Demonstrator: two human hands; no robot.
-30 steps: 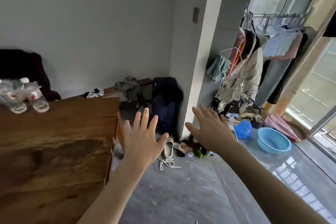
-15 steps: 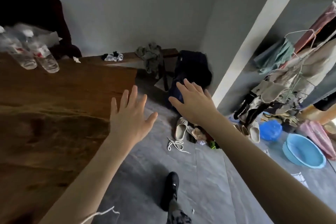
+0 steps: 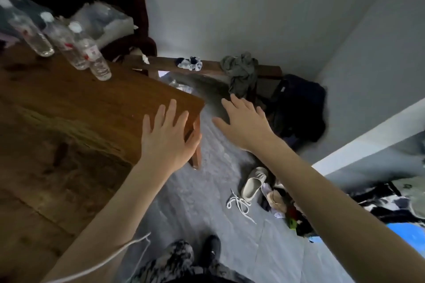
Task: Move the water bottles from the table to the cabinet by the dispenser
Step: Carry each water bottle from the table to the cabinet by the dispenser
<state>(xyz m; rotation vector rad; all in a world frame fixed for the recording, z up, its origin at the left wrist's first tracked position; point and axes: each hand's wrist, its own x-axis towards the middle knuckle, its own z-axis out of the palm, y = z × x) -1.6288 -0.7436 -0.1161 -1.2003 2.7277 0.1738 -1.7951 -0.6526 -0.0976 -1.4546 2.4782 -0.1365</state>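
Three clear water bottles with white caps stand near the far edge of the brown wooden table [image 3: 69, 103]: one at the left [image 3: 30, 32], one in the middle [image 3: 65, 43], one at the right [image 3: 92, 55]. Behind them lies crumpled clear plastic wrap [image 3: 101, 23]. My left hand [image 3: 167, 135] hovers flat with fingers spread over the table's near right corner, holding nothing. My right hand [image 3: 243, 122] is stretched out flat over the floor, right of the table, empty too. The cabinet and dispenser are out of view.
A dark chair [image 3: 142, 18] stands behind the table. A wooden bench [image 3: 207, 68] along the wall carries a grey garment [image 3: 241, 71]. A dark bag [image 3: 299, 110], shoes [image 3: 253, 182] and a white lace [image 3: 239, 202] lie on the grey floor. My foot [image 3: 212, 248] is below.
The view has swung left and down toward the table. The bottles have come nearer, and a third is now in sight. My left hand now hovers over the table corner; both hands stay flat.
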